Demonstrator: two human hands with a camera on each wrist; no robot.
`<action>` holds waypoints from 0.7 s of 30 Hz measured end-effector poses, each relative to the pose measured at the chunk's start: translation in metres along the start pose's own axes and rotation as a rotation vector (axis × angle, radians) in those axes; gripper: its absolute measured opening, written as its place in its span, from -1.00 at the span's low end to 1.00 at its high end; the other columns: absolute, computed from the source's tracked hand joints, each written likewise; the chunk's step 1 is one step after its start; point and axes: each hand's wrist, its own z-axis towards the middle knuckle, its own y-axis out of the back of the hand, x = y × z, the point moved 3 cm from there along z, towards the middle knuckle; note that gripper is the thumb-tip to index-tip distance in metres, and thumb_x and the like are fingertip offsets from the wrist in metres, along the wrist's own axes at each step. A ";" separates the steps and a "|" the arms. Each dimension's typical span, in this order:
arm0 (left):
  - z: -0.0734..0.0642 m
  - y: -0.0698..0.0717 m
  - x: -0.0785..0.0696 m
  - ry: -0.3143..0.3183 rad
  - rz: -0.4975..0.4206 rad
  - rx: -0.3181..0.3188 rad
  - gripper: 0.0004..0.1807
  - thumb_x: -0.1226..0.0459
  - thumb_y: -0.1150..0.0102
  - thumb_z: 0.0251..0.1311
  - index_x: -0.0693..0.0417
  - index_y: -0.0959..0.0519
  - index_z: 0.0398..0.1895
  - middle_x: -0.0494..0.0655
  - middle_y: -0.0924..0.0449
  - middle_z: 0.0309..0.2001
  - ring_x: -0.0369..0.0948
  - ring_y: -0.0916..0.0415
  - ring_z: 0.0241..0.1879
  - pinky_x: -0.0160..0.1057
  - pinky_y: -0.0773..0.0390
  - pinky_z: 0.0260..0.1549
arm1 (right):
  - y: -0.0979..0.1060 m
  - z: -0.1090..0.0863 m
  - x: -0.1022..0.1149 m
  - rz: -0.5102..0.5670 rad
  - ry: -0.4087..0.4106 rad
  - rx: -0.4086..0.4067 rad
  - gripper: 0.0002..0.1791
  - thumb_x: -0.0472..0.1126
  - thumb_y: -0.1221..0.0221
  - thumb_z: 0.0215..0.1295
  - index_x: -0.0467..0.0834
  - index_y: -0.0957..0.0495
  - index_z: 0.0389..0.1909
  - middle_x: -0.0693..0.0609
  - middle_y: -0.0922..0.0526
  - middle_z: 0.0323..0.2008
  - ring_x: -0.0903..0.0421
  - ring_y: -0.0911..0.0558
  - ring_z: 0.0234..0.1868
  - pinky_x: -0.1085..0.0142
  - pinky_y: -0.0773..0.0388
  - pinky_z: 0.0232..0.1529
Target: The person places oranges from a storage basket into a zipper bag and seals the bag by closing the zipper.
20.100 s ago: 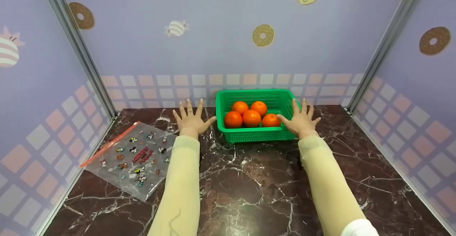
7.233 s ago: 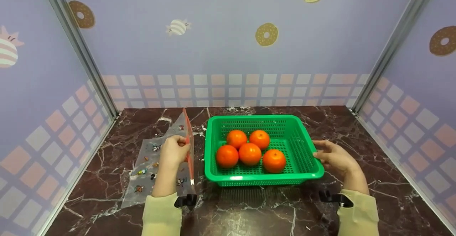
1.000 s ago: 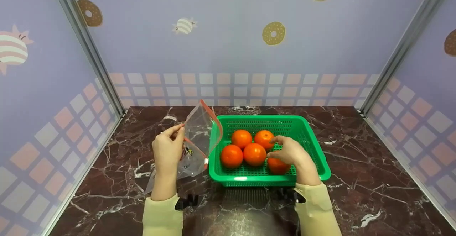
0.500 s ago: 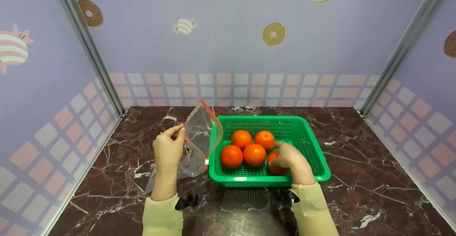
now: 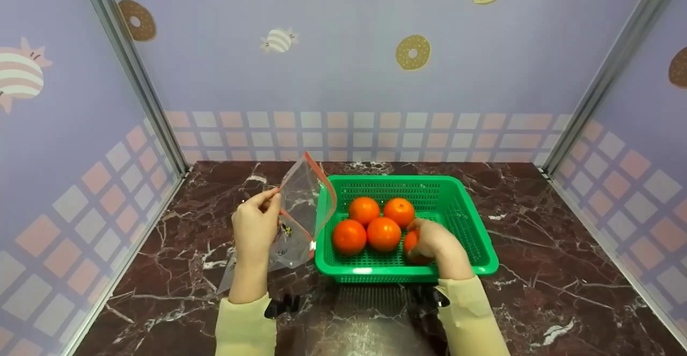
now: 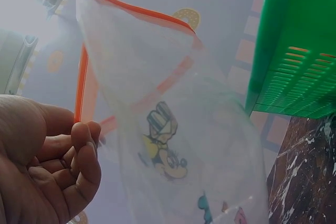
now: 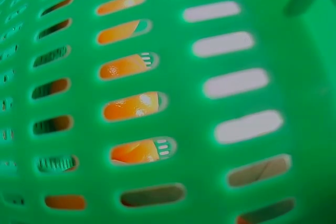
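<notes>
My left hand (image 5: 255, 230) pinches the red-edged mouth of a clear zip bag (image 5: 300, 200) between thumb and fingertips. The bag's mouth gapes toward the basket, and cartoon prints show on its film. In the left wrist view the thumb and forefinger of the hand (image 6: 58, 166) hold the red strip. Inside the green plastic basket (image 5: 370, 271), my right hand (image 5: 440, 243) curls around the front-right orange (image 5: 411, 244), covering much of it. Several other oranges (image 5: 384, 233) sit to its left. The right wrist view is mostly blocked by the slotted basket wall (image 7: 178, 129).
Dark marbled tabletop (image 5: 547, 270) surrounds the basket on the right and in front. A patterned back wall (image 5: 343, 77) and side walls enclose the table. The bag's mouth overlaps the basket's left rim in the head view.
Over the last second my right hand has moved down onto the front-right orange and its fingers have closed around it. The left hand and bag have hardly moved.
</notes>
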 end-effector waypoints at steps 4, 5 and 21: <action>0.000 0.000 0.000 -0.008 0.000 -0.003 -0.72 0.26 -0.19 0.44 0.14 -0.74 0.09 0.12 -0.76 -0.38 -0.41 -0.45 -0.70 -0.45 -0.32 -0.72 | 0.001 0.000 -0.001 -0.002 0.010 -0.013 -0.35 -0.32 -0.47 0.01 -0.24 -0.54 0.20 -0.26 -0.68 0.04 -0.14 -0.64 -0.03 -0.05 -0.59 0.08; 0.000 0.000 0.000 -0.004 -0.001 -0.003 -0.72 0.25 -0.19 0.44 0.13 -0.74 0.09 0.11 -0.76 -0.38 -0.42 -0.45 -0.70 -0.45 -0.32 -0.72 | 0.001 0.001 -0.002 -0.005 0.012 -0.015 -0.35 -0.32 -0.47 0.01 -0.24 -0.54 0.20 -0.27 -0.68 0.04 -0.14 -0.64 -0.03 -0.05 -0.59 0.08; 0.001 0.000 0.002 0.025 0.000 0.011 -0.70 0.22 -0.19 0.44 0.10 -0.73 0.11 0.11 -0.77 -0.34 -0.43 -0.50 -0.69 -0.45 -0.41 -0.68 | 0.006 0.001 -0.003 0.067 0.006 -0.068 -0.26 -0.36 -0.40 0.04 -0.28 -0.47 0.33 -0.31 -0.65 0.11 -0.23 -0.64 0.05 -0.10 -0.59 0.08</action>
